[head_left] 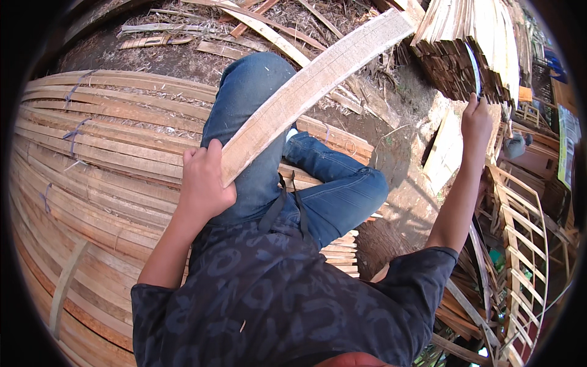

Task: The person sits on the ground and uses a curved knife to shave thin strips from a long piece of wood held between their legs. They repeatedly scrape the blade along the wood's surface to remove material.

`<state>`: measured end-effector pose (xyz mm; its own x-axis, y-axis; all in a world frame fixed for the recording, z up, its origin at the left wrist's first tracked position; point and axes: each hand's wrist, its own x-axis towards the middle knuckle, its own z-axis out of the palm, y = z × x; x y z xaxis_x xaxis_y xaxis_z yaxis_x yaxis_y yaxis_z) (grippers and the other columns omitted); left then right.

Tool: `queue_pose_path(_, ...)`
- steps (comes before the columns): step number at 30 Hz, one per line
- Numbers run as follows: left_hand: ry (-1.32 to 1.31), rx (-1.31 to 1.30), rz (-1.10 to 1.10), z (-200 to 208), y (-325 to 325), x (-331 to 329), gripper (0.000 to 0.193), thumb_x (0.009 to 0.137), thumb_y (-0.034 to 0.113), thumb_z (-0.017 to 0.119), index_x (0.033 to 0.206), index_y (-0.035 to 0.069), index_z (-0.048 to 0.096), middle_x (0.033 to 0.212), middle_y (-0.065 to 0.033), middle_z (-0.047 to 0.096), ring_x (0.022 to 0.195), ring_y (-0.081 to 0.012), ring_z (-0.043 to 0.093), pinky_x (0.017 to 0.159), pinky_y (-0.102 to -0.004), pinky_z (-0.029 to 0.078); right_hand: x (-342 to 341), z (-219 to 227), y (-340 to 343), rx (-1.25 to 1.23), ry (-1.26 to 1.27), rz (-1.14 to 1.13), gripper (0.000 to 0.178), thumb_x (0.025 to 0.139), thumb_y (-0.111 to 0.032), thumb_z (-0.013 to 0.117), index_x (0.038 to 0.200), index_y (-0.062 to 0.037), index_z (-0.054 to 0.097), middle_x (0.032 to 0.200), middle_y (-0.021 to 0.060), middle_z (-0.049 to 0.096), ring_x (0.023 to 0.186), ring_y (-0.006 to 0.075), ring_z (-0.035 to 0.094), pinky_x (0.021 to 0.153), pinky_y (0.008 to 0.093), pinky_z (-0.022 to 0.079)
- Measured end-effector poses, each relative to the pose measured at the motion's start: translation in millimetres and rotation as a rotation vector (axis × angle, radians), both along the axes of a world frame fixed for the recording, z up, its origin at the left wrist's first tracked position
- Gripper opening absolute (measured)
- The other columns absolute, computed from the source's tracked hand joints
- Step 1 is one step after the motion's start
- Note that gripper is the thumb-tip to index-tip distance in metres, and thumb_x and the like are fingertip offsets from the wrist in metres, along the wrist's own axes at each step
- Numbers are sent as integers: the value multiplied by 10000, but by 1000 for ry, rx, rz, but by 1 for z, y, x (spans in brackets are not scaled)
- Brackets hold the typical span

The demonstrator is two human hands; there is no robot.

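My left hand (205, 182) is closed around the near end of a long, pale wooden board (318, 88). The board slants up and to the right over my jeans-clad leg, its far end near the stacked wood. My right hand (476, 125) is out to the right, its fingers wrapped round the grip of a long, narrow-bladed knife (474, 68). The blade points upward, apart from the board, in front of the stack. The knife's grip is mostly hidden in my fist.
Bundles of sawn wooden strips (116, 165), tied with purplish cord, lie beneath and left of me. A tall stack of thin boards (443, 61) stands at the far right. Offcuts and shavings (293, 18) litter the ground ahead. A slatted wooden frame (520, 263) leans at right.
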<state>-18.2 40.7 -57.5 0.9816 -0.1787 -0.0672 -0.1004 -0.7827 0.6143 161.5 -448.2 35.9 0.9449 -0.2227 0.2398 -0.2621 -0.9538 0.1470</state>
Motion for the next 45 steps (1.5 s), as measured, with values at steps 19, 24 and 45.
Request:
queue_pose_path(19, 135, -38, 5, 7, 2, 3, 356, 571, 24, 508, 917, -17, 432, 792, -248, 488, 790, -467, 438, 763, -491, 373, -55, -51, 157, 268, 7, 641, 209, 958, -267, 587, 939, -61, 554, 699, 115, 603, 578, 326, 609, 509, 407, 482)
queue_pose_path(24, 128, -27, -47, 14, 1, 8, 345, 582, 20, 539, 905, 9, 418, 726, -204, 533, 755, -433, 528, 772, -438, 364, -24, -55, 122, 63, -164, 665, 275, 930, -374, 610, 879, -110, 553, 658, 71, 618, 550, 265, 641, 462, 380, 500)
queue_pose_path(45, 154, -111, -46, 3, 17, -1, 377, 590, 28, 544, 944, 7, 416, 769, -263, 554, 817, -490, 509, 824, -461, 367, -10, -37, 132, 97, -76, 368, 361, 998, -392, 482, 897, -53, 551, 750, 195, 664, 647, 401, 660, 536, 470, 519)
